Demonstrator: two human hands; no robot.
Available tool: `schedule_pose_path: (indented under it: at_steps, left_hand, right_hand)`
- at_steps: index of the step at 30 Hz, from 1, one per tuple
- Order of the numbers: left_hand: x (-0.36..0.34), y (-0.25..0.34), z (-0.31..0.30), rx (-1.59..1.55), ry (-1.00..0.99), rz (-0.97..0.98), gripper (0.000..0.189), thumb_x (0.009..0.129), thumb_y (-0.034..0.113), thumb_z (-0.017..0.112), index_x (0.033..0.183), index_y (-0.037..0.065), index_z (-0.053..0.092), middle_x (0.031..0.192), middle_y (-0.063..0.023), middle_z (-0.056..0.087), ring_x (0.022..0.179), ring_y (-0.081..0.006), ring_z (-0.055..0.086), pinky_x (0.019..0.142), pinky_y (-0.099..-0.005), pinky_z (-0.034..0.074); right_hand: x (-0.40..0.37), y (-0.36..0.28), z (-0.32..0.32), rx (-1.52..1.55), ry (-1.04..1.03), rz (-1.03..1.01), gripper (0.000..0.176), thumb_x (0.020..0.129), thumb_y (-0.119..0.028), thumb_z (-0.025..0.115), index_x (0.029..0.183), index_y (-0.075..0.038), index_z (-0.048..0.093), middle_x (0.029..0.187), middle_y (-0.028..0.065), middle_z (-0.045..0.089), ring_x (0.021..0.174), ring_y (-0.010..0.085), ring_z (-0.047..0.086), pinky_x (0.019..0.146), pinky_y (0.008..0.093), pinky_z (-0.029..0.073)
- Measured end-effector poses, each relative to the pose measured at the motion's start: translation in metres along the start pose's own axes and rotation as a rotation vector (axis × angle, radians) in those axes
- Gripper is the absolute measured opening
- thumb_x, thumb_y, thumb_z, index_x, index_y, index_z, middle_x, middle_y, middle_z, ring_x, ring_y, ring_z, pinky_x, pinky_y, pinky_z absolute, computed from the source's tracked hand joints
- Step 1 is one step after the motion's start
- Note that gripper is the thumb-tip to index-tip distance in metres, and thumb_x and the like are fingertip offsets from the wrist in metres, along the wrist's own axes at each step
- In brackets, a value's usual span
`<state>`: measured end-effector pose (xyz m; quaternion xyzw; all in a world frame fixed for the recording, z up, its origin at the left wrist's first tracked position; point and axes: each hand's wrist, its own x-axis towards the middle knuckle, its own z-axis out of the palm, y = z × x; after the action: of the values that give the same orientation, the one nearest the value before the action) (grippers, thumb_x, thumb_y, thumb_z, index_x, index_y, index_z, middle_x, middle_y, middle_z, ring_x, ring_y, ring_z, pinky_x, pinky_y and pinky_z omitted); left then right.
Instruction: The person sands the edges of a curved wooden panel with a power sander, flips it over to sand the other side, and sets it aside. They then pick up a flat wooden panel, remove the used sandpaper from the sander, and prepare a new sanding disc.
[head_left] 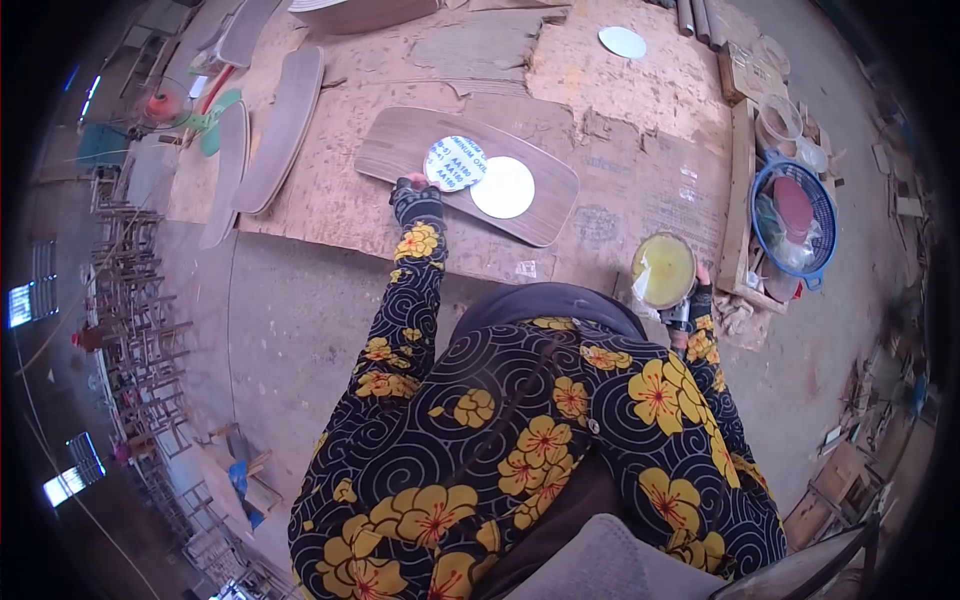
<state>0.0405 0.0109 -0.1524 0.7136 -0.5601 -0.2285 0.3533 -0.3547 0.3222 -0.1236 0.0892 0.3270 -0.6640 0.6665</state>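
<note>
At the end of a curved wooden panel [400, 140] lying on the bench, my left hand [417, 200], in a dark fingerless glove, grips the edge of a round sanding disc [453, 163]. Blue print, including "AA180", covers the disc's upturned back. A plain white disc [510, 188] lies beside it on the panel, their edges overlapping. My right hand [695, 308] is wrapped around a handheld disc sander [664, 272] near the bench's front edge. The sander's round yellowish pad faces up, with a pale torn-looking patch at its lower left. Most of the sander's body is hidden.
More curved panels [290, 130] stand at the bench's left edge. Another white disc [622, 42] lies at the far side. On the right, a blue basket [795, 220] holds reddish discs, beside a wooden crate [738, 200]. A fan [165, 105] stands at left.
</note>
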Motion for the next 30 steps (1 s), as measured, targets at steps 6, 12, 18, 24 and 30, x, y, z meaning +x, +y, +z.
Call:
schedule_pose_path:
  at_steps: [6,12,18,24,30]
  left_hand:
    - [0.002,0.0,-0.007,0.306,0.077,0.175,0.038,0.086,0.041,0.06,0.102,0.007,0.068,0.096,-0.0171,0.065,0.1,-0.0338,0.059,0.088,-0.0441,0.046]
    - [-0.053,0.092,-0.014,-0.068,-0.042,0.181,0.03,0.085,0.027,0.067,0.105,0.005,0.066,0.094,-0.0102,0.064,0.085,-0.0203,0.06,0.076,-0.0344,0.049]
    - [-0.155,0.182,0.0,-0.187,-0.696,1.142,0.034,0.069,0.023,0.08,0.1,0.013,0.068,0.097,-0.0046,0.062,0.094,-0.0222,0.058,0.083,-0.0371,0.047]
    - [-0.182,0.209,0.021,-0.156,-0.728,1.667,0.03,0.07,0.019,0.073,0.099,0.025,0.07,0.107,-0.0018,0.058,0.099,-0.0234,0.055,0.084,-0.0385,0.046]
    - [-0.189,0.195,0.052,-0.408,-0.912,1.674,0.014,0.071,0.017,0.071,0.084,0.021,0.068,0.101,0.0004,0.061,0.099,-0.0229,0.057,0.087,-0.04,0.047]
  right_hand:
    - [-0.003,-0.002,-0.007,-0.016,0.003,0.0,0.065,0.089,-0.048,0.053,0.135,-0.002,0.047,0.131,0.0182,0.055,0.116,0.0317,0.057,0.1,0.0449,0.046]
    - [-0.005,0.0,0.001,-0.113,0.118,-0.149,0.061,0.09,-0.047,0.053,0.132,-0.002,0.05,0.127,0.0168,0.059,0.112,0.0296,0.06,0.098,0.0429,0.048]
    - [-0.005,-0.003,0.02,0.077,-0.047,-0.067,0.057,0.091,-0.046,0.053,0.129,-0.003,0.053,0.123,0.0151,0.062,0.109,0.0269,0.062,0.095,0.0406,0.05]
    - [-0.018,0.01,0.041,-0.159,-0.036,-0.252,0.058,0.091,-0.047,0.053,0.129,-0.003,0.053,0.123,0.0156,0.062,0.108,0.0269,0.062,0.094,0.0409,0.051]
    - [-0.024,0.012,0.05,-0.061,0.001,-0.157,0.057,0.091,-0.046,0.055,0.128,-0.002,0.053,0.121,0.0178,0.062,0.106,0.0272,0.063,0.093,0.0415,0.051]
